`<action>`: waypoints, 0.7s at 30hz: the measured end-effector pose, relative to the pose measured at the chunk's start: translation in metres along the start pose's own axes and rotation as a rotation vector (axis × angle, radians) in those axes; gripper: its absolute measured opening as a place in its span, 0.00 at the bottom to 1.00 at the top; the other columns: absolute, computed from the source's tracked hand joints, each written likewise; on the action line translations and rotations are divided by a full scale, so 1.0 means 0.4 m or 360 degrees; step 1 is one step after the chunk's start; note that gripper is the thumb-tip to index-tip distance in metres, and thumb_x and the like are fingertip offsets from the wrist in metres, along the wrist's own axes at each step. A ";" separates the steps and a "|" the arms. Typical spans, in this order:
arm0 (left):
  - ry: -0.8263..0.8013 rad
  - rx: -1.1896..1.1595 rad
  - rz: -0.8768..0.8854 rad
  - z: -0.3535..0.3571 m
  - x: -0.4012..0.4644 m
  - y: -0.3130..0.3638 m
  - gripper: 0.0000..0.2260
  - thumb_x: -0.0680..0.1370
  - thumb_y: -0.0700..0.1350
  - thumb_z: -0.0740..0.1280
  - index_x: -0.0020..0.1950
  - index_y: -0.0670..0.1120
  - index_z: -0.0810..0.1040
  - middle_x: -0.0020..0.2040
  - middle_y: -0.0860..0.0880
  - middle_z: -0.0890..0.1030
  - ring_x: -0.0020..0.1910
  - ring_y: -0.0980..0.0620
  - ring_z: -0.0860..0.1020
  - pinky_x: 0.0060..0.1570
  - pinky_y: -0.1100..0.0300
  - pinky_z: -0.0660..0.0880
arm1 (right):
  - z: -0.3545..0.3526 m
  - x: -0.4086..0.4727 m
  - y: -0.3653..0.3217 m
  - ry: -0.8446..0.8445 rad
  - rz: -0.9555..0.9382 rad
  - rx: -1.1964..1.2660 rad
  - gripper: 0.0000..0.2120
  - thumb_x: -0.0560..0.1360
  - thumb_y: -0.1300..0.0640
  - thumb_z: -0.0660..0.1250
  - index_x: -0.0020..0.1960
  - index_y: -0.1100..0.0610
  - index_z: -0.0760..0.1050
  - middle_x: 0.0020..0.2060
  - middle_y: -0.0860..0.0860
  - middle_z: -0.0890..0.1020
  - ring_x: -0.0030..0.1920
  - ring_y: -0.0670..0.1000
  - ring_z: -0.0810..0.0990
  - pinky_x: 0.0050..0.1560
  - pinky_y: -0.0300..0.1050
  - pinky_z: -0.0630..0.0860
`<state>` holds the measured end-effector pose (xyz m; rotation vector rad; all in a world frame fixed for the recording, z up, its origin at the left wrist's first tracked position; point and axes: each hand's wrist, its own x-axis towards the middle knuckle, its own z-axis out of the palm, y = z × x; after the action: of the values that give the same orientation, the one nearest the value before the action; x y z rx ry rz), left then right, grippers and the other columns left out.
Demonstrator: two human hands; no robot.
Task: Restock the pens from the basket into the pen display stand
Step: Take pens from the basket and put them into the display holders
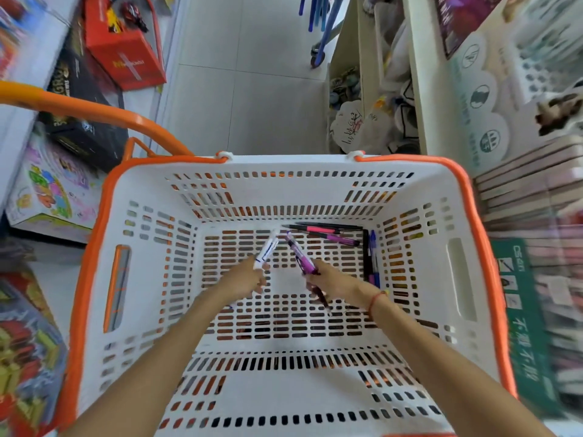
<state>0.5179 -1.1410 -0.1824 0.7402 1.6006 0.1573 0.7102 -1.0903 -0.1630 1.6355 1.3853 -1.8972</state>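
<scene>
Head view — both hands (249, 279) (331, 283) grip pens inside basket (454, 197).

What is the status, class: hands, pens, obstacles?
Left hand grips white pen. Right hand grips purple pen. More pens in basket far corner. Nothing blocking.

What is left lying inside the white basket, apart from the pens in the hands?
In the basket, pens lie along the far right corner: a pink-and-black one, a purple one, a blue one. Overlap hides the exact count.
</scene>
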 end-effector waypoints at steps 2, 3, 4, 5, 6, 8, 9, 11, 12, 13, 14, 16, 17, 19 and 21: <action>-0.0241 -0.0580 -0.0068 0.028 -0.039 0.015 0.12 0.83 0.38 0.57 0.65 0.43 0.72 0.42 0.46 0.75 0.37 0.53 0.74 0.35 0.60 0.74 | -0.011 -0.044 -0.004 -0.0163 -0.0012 0.0628 0.06 0.83 0.62 0.56 0.58 0.59 0.68 0.46 0.54 0.75 0.46 0.51 0.77 0.52 0.48 0.79; -0.0329 -0.0800 -0.0057 0.043 -0.058 0.016 0.10 0.83 0.38 0.57 0.62 0.43 0.73 0.40 0.48 0.73 0.34 0.54 0.71 0.33 0.62 0.73 | -0.015 -0.064 -0.001 -0.0203 -0.0034 0.0903 0.06 0.82 0.62 0.57 0.57 0.60 0.69 0.46 0.55 0.75 0.47 0.52 0.77 0.55 0.51 0.78; -0.0392 -0.1009 -0.0044 0.055 -0.074 0.017 0.08 0.83 0.39 0.56 0.60 0.43 0.73 0.36 0.49 0.71 0.31 0.56 0.68 0.30 0.63 0.70 | -0.018 -0.079 0.003 -0.0217 -0.0046 0.1126 0.05 0.82 0.62 0.58 0.56 0.61 0.69 0.45 0.56 0.74 0.46 0.52 0.77 0.57 0.54 0.78; -0.0443 -0.1202 -0.0054 0.066 -0.086 0.015 0.07 0.83 0.41 0.56 0.56 0.43 0.72 0.33 0.51 0.69 0.28 0.57 0.65 0.28 0.64 0.67 | -0.022 -0.094 0.009 -0.0215 -0.0059 0.1273 0.05 0.82 0.61 0.59 0.56 0.62 0.69 0.43 0.55 0.74 0.45 0.52 0.77 0.58 0.55 0.77; -0.0489 -0.1348 -0.0068 0.073 -0.097 0.018 0.07 0.84 0.45 0.56 0.53 0.44 0.72 0.31 0.51 0.67 0.26 0.57 0.63 0.27 0.65 0.65 | -0.023 -0.105 0.012 -0.0201 -0.0065 0.1345 0.06 0.82 0.61 0.59 0.56 0.63 0.69 0.41 0.55 0.74 0.44 0.51 0.76 0.60 0.56 0.77; -0.0544 -0.1418 -0.0036 0.085 -0.114 0.025 0.12 0.83 0.52 0.58 0.48 0.45 0.71 0.30 0.53 0.65 0.24 0.58 0.62 0.24 0.67 0.64 | -0.024 -0.123 0.022 -0.0167 -0.0081 0.1359 0.08 0.82 0.59 0.58 0.59 0.63 0.70 0.38 0.53 0.75 0.41 0.50 0.76 0.61 0.55 0.76; -0.0530 -0.1371 0.0014 0.088 -0.119 0.027 0.13 0.82 0.54 0.58 0.48 0.45 0.72 0.30 0.53 0.65 0.24 0.59 0.62 0.24 0.67 0.64 | -0.023 -0.128 0.026 -0.0168 -0.0095 0.1366 0.09 0.83 0.59 0.58 0.60 0.62 0.71 0.37 0.52 0.75 0.40 0.49 0.76 0.60 0.53 0.78; -0.0461 -0.1289 0.0124 0.091 -0.124 0.034 0.14 0.82 0.53 0.59 0.53 0.43 0.76 0.31 0.52 0.70 0.25 0.59 0.66 0.27 0.67 0.69 | -0.025 -0.141 0.030 -0.0210 -0.0117 0.1421 0.11 0.83 0.59 0.56 0.62 0.62 0.72 0.36 0.51 0.77 0.39 0.48 0.77 0.54 0.50 0.81; -0.0422 -0.1300 0.0160 0.089 -0.125 0.038 0.14 0.82 0.51 0.59 0.56 0.43 0.77 0.33 0.51 0.74 0.27 0.58 0.70 0.30 0.65 0.73 | -0.027 -0.146 0.028 -0.0240 -0.0130 0.1441 0.12 0.83 0.59 0.56 0.63 0.62 0.72 0.37 0.52 0.78 0.40 0.49 0.78 0.52 0.49 0.82; -0.0398 -0.1351 0.0183 0.087 -0.128 0.042 0.13 0.82 0.49 0.60 0.59 0.45 0.78 0.36 0.49 0.79 0.29 0.58 0.75 0.33 0.64 0.77 | -0.028 -0.149 0.029 -0.0258 -0.0143 0.1440 0.13 0.83 0.59 0.56 0.64 0.61 0.72 0.39 0.53 0.80 0.41 0.50 0.80 0.50 0.48 0.82; -0.0386 -0.1425 0.0184 0.082 -0.126 0.043 0.12 0.82 0.47 0.60 0.60 0.46 0.79 0.39 0.48 0.82 0.32 0.56 0.79 0.35 0.63 0.79 | -0.029 -0.150 0.028 -0.0263 -0.0155 0.1430 0.13 0.83 0.59 0.56 0.65 0.61 0.72 0.41 0.54 0.81 0.42 0.51 0.81 0.48 0.47 0.83; -0.0387 -0.1585 0.0162 0.073 -0.126 0.040 0.11 0.82 0.43 0.60 0.61 0.45 0.78 0.43 0.47 0.85 0.38 0.54 0.83 0.40 0.60 0.82 | -0.025 -0.149 0.026 -0.0261 -0.0156 0.1434 0.13 0.83 0.58 0.57 0.66 0.60 0.71 0.42 0.55 0.81 0.42 0.51 0.81 0.45 0.47 0.83; -0.0390 -0.1653 0.0159 0.070 -0.124 0.036 0.10 0.82 0.41 0.59 0.60 0.43 0.78 0.46 0.46 0.85 0.42 0.52 0.84 0.43 0.58 0.82 | -0.022 -0.149 0.025 -0.0278 -0.0156 0.1455 0.14 0.83 0.57 0.57 0.66 0.59 0.70 0.42 0.55 0.81 0.41 0.51 0.81 0.46 0.47 0.83; -0.0373 -0.1747 0.0167 0.065 -0.118 0.029 0.09 0.82 0.39 0.59 0.58 0.42 0.77 0.49 0.45 0.83 0.47 0.50 0.83 0.50 0.52 0.81 | -0.014 -0.148 0.022 -0.0339 -0.0155 0.1495 0.15 0.83 0.55 0.57 0.68 0.56 0.69 0.42 0.55 0.81 0.41 0.51 0.81 0.50 0.49 0.82; -0.0352 -0.1788 0.0190 0.063 -0.117 0.027 0.07 0.82 0.39 0.59 0.55 0.43 0.76 0.46 0.46 0.81 0.43 0.51 0.80 0.51 0.52 0.79 | -0.008 -0.150 0.019 -0.0372 -0.0174 0.1484 0.15 0.83 0.54 0.57 0.68 0.55 0.68 0.42 0.54 0.81 0.40 0.50 0.80 0.49 0.49 0.82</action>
<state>0.5448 -1.1655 -0.1424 -0.0393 1.0101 0.9345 0.7368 -1.1131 -0.1139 1.5716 0.4880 -2.9340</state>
